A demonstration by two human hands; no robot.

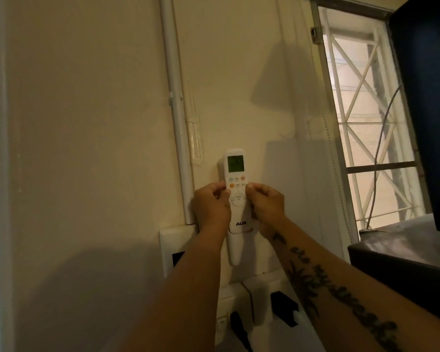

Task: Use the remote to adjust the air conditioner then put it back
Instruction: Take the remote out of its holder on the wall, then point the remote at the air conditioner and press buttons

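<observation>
Two hands pinch a white remote [236, 191] upright against the cream wall [87, 148]: left hand [211, 205] and right hand [266, 204] each clamp a side edge. Its green screen glows above coloured buttons, "AUX" printed low, its base seated in a white wall holder [233, 250].

1. One remote [235, 189], white with a green screen.
2. One white holder [233, 250] on the wall.
3. Two hands: left hand [211, 205] and right hand [266, 204].
4. One white pipe [178, 118] on the wall.
5. One window [361, 118].
</observation>
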